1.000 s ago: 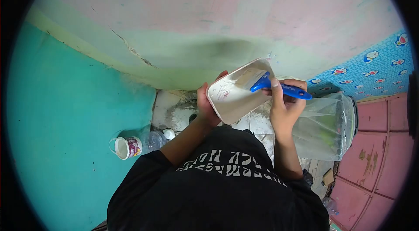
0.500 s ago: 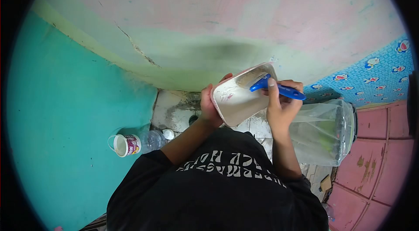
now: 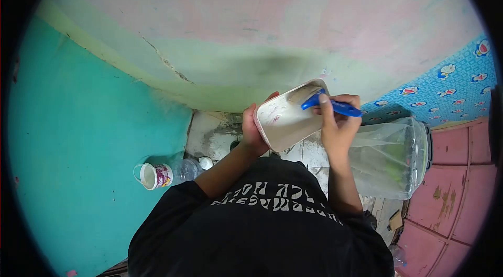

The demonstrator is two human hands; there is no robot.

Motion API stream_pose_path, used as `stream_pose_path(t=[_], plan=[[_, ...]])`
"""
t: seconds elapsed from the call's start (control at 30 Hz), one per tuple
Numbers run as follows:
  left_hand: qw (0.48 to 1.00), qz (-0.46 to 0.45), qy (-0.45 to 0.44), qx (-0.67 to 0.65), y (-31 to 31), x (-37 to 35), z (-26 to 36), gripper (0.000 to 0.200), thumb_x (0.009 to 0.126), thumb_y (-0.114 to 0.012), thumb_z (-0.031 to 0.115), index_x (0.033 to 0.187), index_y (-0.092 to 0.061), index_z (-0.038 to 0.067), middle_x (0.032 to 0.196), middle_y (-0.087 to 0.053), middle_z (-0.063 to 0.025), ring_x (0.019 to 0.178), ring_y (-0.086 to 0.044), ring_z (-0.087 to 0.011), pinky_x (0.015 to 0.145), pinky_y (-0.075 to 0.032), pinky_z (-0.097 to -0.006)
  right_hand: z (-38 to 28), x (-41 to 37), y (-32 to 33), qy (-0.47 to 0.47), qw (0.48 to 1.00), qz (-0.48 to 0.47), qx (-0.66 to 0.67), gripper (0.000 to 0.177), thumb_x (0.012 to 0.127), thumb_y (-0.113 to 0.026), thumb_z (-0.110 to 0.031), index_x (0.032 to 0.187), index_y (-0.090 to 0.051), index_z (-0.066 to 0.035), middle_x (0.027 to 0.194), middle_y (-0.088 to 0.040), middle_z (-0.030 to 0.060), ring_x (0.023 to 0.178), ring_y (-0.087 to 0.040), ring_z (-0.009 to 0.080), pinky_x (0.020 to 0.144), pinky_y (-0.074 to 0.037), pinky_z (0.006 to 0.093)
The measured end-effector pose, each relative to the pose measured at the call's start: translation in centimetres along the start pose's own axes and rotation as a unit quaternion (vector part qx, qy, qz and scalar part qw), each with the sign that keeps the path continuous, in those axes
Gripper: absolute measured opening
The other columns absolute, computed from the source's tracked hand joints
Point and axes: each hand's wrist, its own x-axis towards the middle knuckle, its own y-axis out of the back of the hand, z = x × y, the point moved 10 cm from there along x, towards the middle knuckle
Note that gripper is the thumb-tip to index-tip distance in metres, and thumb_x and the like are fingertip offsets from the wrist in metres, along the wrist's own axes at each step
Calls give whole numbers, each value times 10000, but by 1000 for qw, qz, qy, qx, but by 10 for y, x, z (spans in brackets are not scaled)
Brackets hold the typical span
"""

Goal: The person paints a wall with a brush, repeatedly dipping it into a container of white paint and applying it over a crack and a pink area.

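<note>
My left hand (image 3: 254, 129) grips the left side of a white rectangular tub (image 3: 285, 130), its fingers wrapped behind the rim. The tub is tilted, and pale paint smears its inside. In my right hand (image 3: 338, 128) is a paintbrush (image 3: 346, 109) with a blue handle, pinched between thumb and fingers. Its bristles rest inside the upper part of the tub, against or close to the inner wall; contact is hard to make out.
Ahead rises a patchy pink and pale green wall (image 3: 236, 20) with a crack. A teal surface (image 3: 94, 135) lies left, near a small white bucket (image 3: 156, 176) and a clear plastic bottle (image 3: 186, 170). At right are a plastic-covered container (image 3: 387, 159) and pink panels (image 3: 445, 188).
The paintbrush and my right hand have shifted very slightly, with the bristles still inside the tub. The whole view has moved a little; my left hand keeps its hold.
</note>
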Motion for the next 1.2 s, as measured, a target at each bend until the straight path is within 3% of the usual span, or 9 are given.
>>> stream_pose_path(t=[0.07,0.13,0.23,0.33,0.5,0.73,0.77,1.13,1.2], plan=[[1000,-9,1,24,-2,3,-4,710,1035,-240,536,1563,-358,76,1536,-473,-186,1383,-495,-359,1164,-381,-508,10,-11,-12,7,999,-33,-12,218,952,-691,30,1022,-487,2,867,-641,98,703,-704,157,645,-564,258],[1000,-18,3,2,-3,5,-5,712,1032,-242,542,1556,-371,77,1523,-486,-185,1376,-501,-356,1159,-387,-507,-1,-28,-25,94,991,-53,-81,226,915,-746,-1,985,-531,-6,833,-665,111,704,-695,148,618,-536,255],[999,-43,3,0,-3,5,-5,729,1019,-225,563,1542,-402,87,1501,-513,-169,1367,-511,-356,1151,-402,-514,5,-40,-39,-1,991,-93,97,217,936,-709,18,996,-502,-5,889,-643,124,736,-713,174,599,-568,265],[1000,-7,2,27,-6,6,-3,746,1009,-217,573,1546,-397,89,1514,-499,-168,1375,-501,-363,1150,-403,-524,3,-22,-12,-52,989,-23,137,216,950,-687,24,1022,-484,0,908,-629,126,734,-713,178,598,-584,269],[1000,-20,-10,19,-9,6,0,723,1016,-268,540,1553,-362,65,1534,-472,-192,1374,-502,-366,1161,-387,-506,3,2,13,-49,998,33,35,207,975,-682,-20,1038,-487,1,797,-655,78,689,-684,129,651,-546,252],[995,-89,-37,10,-16,11,9,690,1016,-272,516,1506,-455,67,1422,-587,-151,1297,-568,-324,1113,-440,-473,-4,-36,-44,1,987,-108,116,220,956,-653,60,1069,-475,-3,945,-643,142,712,-692,188,672,-602,300],[996,-51,-34,60,-9,11,7,710,1010,-268,547,1552,-388,103,1520,-497,-160,1374,-505,-348,1152,-398,-491,-2,-33,-39,-20,988,-92,125,208,958,-654,54,1065,-484,-1,945,-646,142,721,-700,187,666,-603,295],[999,-3,-40,10,8,5,16,687,1030,-252,506,1511,-444,54,1474,-540,-164,1329,-543,-341,1129,-419,-488,25,3,41,-97,970,39,218,132,1051,-578,-122,1075,-527,-2,957,-728,208,637,-690,187,568,-560,264],[999,3,-42,5,7,4,16,673,1031,-263,494,1499,-460,53,1453,-558,-161,1311,-558,-331,1119,-430,-478,44,-1,41,-131,953,37,269,139,1064,-563,-146,1086,-529,-13,998,-721,224,657,-704,204,612,-596,281]])
